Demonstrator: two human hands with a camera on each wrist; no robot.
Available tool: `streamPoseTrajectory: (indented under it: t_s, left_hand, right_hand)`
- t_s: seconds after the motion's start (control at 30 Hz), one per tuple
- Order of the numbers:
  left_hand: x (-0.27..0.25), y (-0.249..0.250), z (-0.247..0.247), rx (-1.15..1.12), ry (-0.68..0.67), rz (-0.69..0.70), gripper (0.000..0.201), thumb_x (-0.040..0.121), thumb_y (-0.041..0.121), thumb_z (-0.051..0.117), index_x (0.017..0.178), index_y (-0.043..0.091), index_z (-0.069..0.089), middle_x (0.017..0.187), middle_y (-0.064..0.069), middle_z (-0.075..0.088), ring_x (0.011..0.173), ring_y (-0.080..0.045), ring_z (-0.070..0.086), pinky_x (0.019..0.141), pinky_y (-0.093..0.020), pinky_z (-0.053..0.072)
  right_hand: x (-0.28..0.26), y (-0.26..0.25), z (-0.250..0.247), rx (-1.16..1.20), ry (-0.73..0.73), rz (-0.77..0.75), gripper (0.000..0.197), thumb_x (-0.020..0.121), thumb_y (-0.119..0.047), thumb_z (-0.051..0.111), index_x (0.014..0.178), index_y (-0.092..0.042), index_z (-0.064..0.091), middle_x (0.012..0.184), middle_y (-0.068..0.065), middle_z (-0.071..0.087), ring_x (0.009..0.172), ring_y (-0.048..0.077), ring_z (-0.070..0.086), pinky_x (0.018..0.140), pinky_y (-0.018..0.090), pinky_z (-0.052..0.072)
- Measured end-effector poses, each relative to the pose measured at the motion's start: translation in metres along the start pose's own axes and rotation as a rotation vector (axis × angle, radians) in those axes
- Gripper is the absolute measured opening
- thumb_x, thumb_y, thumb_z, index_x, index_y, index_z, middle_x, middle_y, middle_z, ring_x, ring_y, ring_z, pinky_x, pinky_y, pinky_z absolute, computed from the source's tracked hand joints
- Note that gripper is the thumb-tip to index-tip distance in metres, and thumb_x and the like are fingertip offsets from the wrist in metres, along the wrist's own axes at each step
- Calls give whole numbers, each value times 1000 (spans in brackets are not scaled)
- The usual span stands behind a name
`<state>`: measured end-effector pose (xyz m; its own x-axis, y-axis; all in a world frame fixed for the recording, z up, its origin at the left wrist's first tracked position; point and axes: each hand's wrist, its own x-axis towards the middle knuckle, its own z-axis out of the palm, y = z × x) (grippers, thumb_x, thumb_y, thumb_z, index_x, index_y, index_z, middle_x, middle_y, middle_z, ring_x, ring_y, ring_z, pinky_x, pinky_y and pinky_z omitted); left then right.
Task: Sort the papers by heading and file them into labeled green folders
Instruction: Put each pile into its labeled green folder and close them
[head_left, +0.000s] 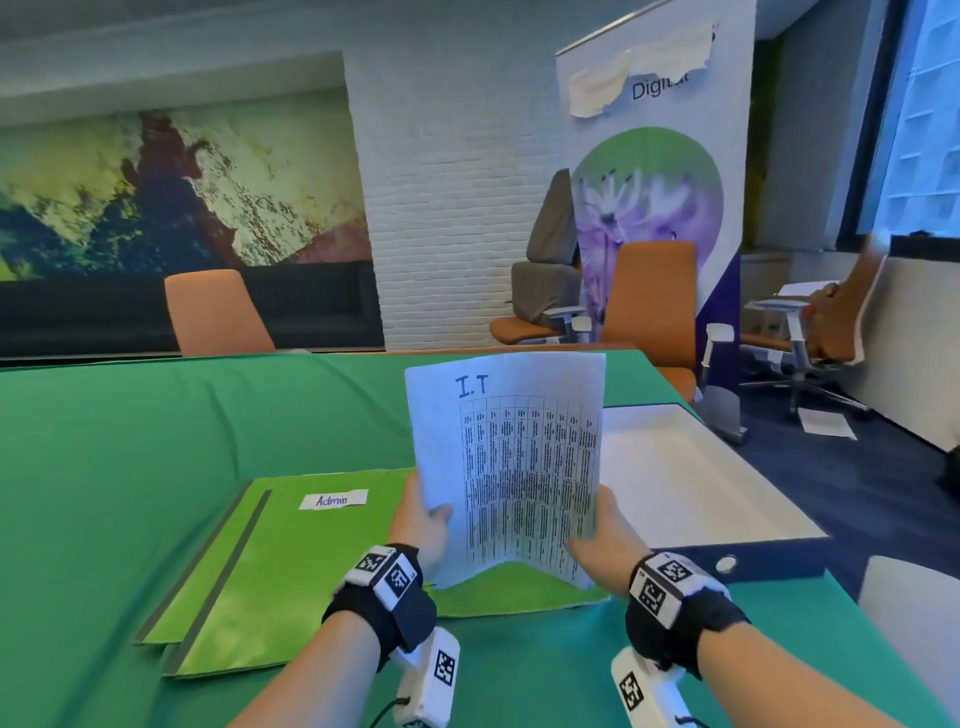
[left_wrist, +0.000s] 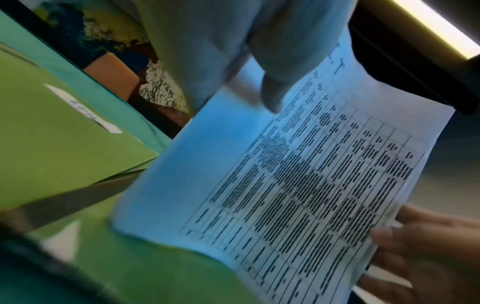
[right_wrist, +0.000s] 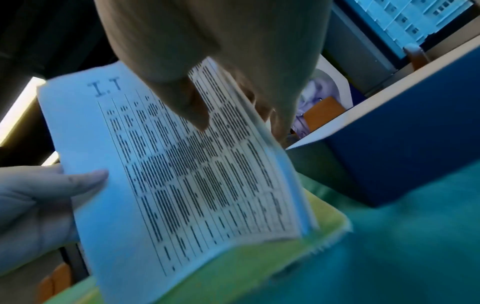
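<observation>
A stack of white papers (head_left: 511, 467) stands nearly upright above the green folders. Its top sheet is headed "I.T" over a printed table (right_wrist: 182, 164). My left hand (head_left: 423, 525) grips the stack's lower left edge, thumb on the front (right_wrist: 85, 179). My right hand (head_left: 602, 535) grips the lower right edge, thumb across the table (right_wrist: 187, 107). The bottom edge of the sheets bows just above the top folder (head_left: 291, 571), which carries a white label (head_left: 333, 500) reading "Admin". More green folders (head_left: 166, 613) lie under it, their labels hidden.
A green cloth (head_left: 156, 426) covers the table. An open dark-blue box with a white inside (head_left: 691, 478) lies right of the folders by the table's right edge. Orange chairs (head_left: 215, 312) stand beyond the far edge; a banner (head_left: 654, 171) stands behind.
</observation>
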<state>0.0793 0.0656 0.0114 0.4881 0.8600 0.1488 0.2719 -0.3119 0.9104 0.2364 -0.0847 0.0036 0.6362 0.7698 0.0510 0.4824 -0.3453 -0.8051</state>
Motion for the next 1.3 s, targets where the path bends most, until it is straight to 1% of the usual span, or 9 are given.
streamPoseTrajectory:
  t_s: [0.17, 0.3, 0.37, 0.5, 0.57, 0.77, 1.03, 1.2, 1.3]
  left_hand:
    - [10, -7, -1, 23, -2, -59, 53, 94, 7, 48, 143, 12, 30, 145, -4, 39, 132, -27, 39, 109, -39, 32]
    - [16, 9, 4, 15, 51, -22, 32, 91, 13, 57, 119, 6, 45, 113, -15, 58, 90, -26, 58, 80, -41, 50]
    - [13, 9, 16, 94, -28, -65, 40, 88, 23, 63, 120, 8, 44, 100, -11, 56, 78, -23, 55, 68, -37, 50]
    - [8, -14, 45, 819, -447, 24, 69, 78, 46, 69, 134, 17, 41, 137, -4, 47, 120, -23, 50, 99, -32, 43]
    - [8, -24, 55, 990, -587, 114, 78, 72, 52, 71, 137, 22, 39, 145, -1, 40, 127, -24, 45, 106, -38, 39]
    - [16, -24, 55, 1149, -640, 212, 60, 80, 48, 62, 132, 26, 42, 133, -4, 52, 111, -25, 56, 92, -38, 50]
    - [7, -17, 50, 1329, -762, 340, 69, 77, 62, 54, 133, 24, 40, 131, -2, 52, 113, -28, 55, 92, -40, 49]
    - [-8, -3, 50, 1310, -756, 292, 33, 91, 37, 44, 108, 10, 54, 81, -5, 58, 75, -26, 55, 71, -34, 52]
    - [-9, 7, 43, 1134, -649, 259, 27, 95, 21, 36, 94, 5, 57, 78, -7, 55, 69, -24, 48, 69, -33, 47]
  right_hand:
    - [5, 16, 3, -154, 8, 38, 25, 94, -12, 48, 118, -14, 53, 117, 9, 63, 103, 26, 60, 90, 32, 48]
    - [8, 10, -35, -186, 170, -10, 14, 94, -10, 45, 101, -17, 55, 106, 12, 65, 95, 31, 60, 80, 34, 46]
    - [7, 13, -61, -201, 256, 34, 15, 91, -6, 44, 94, -18, 52, 97, 13, 63, 89, 33, 58, 76, 35, 46]
    - [7, 21, -96, -283, 285, 117, 22, 90, -6, 45, 105, -19, 52, 99, 11, 63, 90, 31, 60, 83, 41, 52]
    - [10, 23, -99, -364, 269, 134, 28, 88, -4, 45, 112, -18, 49, 100, 12, 63, 90, 31, 61, 83, 42, 53]
    - [23, 26, -94, -508, 277, 146, 28, 88, -5, 47, 114, -18, 46, 100, 9, 63, 88, 28, 62, 80, 41, 54]
    - [26, 24, -103, -591, 315, 156, 22, 87, -5, 51, 107, -13, 52, 104, 9, 62, 94, 26, 60, 84, 36, 51]
    - [18, 21, -101, -522, 324, 144, 21, 87, -5, 52, 105, -16, 53, 94, 4, 59, 88, 23, 58, 78, 34, 50]
    - [14, 13, -102, -483, 335, 116, 25, 84, -4, 54, 106, -17, 52, 97, 4, 60, 90, 23, 60, 83, 39, 53]
